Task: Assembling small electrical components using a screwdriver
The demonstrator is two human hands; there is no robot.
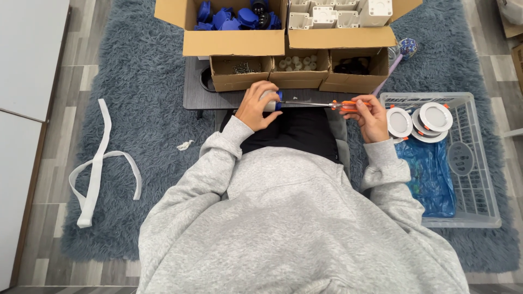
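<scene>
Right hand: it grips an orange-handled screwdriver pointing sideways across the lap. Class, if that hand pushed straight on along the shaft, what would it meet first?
The right hand would drive the screwdriver into the white and blue part that the left hand holds; the tip already seems to touch it, though depth is hard to judge from above.

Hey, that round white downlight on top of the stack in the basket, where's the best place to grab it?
Grip the top downlight by its outer rim, coming from above. It lies flat, face up, in the white basket, overlapping two others, so only its edge gives fingers hold. Avoid the orange spring clips at its sides.
</scene>
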